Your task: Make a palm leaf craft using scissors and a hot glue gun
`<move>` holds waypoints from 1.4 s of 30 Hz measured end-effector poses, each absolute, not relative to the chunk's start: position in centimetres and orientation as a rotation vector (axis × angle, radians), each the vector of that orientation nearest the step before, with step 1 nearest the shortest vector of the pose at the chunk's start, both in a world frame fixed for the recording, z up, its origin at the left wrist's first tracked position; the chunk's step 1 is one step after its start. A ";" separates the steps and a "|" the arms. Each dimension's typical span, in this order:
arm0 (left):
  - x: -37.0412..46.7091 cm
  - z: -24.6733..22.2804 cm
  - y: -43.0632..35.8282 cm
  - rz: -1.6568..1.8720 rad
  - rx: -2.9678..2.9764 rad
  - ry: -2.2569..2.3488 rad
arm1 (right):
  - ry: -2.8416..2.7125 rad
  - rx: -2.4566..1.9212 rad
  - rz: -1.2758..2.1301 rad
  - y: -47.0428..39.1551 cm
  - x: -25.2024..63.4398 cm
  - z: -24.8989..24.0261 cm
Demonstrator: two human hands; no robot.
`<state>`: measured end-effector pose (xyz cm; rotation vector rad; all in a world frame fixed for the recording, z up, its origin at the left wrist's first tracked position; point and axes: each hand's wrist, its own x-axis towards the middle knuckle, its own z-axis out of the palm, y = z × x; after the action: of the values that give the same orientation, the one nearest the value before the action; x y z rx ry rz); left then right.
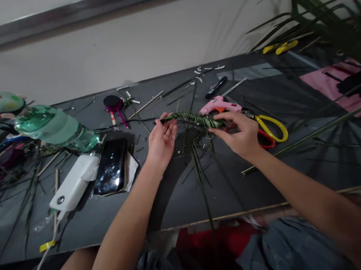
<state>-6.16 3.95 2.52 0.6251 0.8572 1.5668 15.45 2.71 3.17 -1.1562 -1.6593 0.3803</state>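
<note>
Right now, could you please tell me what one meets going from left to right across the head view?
Yellow tag, white device, black phone, left hand, green wrapped strip, right hand, scissors, pink sheet.

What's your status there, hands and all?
Right hand pinching green leaf piece, left hand at its other end. Pink glue gun and scissors close by right hand.

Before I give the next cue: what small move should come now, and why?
Probably turn the wrapped leaf piece a little with the right hand to check its coils, the left hand steadying it: the right pinches its thicker end, the left is at the thinner one, and neither hand holds a tool.
</note>
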 end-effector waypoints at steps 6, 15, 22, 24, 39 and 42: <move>-6.2 4.0 3.3 1.525 0.818 0.806 | -1.732 -1.169 0.311 2.0 15.3 3.4; -5.9 2.2 4.0 1.548 0.824 0.926 | -1.785 -1.009 0.441 1.4 15.3 2.8; -5.7 2.4 3.6 1.460 0.774 1.016 | -1.718 -0.810 0.417 1.7 15.2 2.4; -5.6 2.4 3.5 1.394 0.781 1.040 | -1.682 -0.742 0.474 1.8 15.2 2.3; -5.3 1.9 3.7 1.545 0.934 0.919 | -1.325 -0.910 0.884 2.8 14.6 2.6; -5.4 1.8 3.9 1.578 0.959 0.872 | -1.310 -1.008 0.922 3.2 14.5 2.5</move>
<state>-5.40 3.86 1.80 0.9588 0.8717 1.5776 14.53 3.21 2.48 -1.0075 -1.3100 0.9223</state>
